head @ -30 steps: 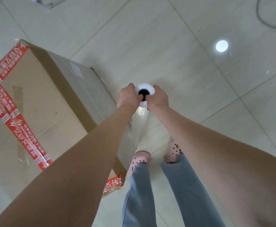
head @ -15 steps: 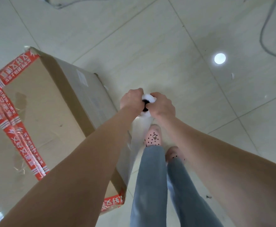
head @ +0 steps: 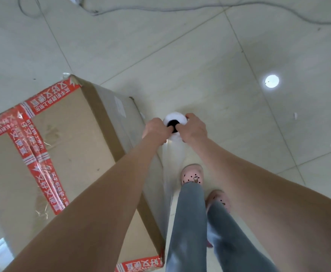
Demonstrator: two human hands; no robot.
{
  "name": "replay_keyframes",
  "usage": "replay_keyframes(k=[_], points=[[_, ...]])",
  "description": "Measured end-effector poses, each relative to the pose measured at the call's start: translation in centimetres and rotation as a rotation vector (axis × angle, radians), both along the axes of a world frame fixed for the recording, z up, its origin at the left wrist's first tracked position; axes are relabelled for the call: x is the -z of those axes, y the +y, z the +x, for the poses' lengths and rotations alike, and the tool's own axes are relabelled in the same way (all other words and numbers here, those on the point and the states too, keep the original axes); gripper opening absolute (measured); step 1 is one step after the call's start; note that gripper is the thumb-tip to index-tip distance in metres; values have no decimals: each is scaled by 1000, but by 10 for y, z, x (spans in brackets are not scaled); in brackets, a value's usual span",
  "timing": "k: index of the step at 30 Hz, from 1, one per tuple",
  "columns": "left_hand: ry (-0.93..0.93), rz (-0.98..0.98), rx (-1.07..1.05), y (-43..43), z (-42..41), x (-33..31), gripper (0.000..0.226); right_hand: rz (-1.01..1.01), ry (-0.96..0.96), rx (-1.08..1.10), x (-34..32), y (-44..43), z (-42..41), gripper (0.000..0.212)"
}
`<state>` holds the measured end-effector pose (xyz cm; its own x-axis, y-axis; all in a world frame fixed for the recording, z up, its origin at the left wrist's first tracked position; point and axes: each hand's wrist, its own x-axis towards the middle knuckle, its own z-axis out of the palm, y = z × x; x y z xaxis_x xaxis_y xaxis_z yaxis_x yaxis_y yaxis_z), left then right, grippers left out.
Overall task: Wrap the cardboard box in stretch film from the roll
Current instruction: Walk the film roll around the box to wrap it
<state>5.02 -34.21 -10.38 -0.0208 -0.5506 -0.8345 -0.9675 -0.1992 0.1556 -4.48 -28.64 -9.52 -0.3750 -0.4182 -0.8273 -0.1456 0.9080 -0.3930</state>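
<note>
Cardboard box (head: 78, 154) w/ red tape (head: 39, 167) stands on tiled floor (head: 239, 134), left of person. Left grip (head: 154, 130) & right grip (head: 195, 128) both clasp top end of upright stretch film roll (head: 175, 119), just beside box's side; film (head: 167, 173) hangs along that side. Risks: slack film may wrinkle or snag on box corner; loose cables (head: 180, 8) ahead could catch feet (head: 192, 174) while circling

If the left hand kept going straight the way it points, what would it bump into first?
The stretch film roll, which the left hand grips at its top. Past it, only floor tiles show in that line, though depth is hard to judge.
</note>
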Motion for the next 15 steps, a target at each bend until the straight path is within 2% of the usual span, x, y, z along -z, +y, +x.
replay_keyframes(k=[4,7,11,15], points=[[-7,-119,331,-19,-9,-3,22,0,13,-101,3,-11,2,20],[-8,-177,427,-28,-15,-2,26,7,11,-168,4,-19,-2,18],[-15,-178,409,-37,-19,2,22,27,67,-295,2,-35,-14,16],[-27,-127,189,-44,-24,-1,15,24,153,-458,-6,-58,-25,18]])
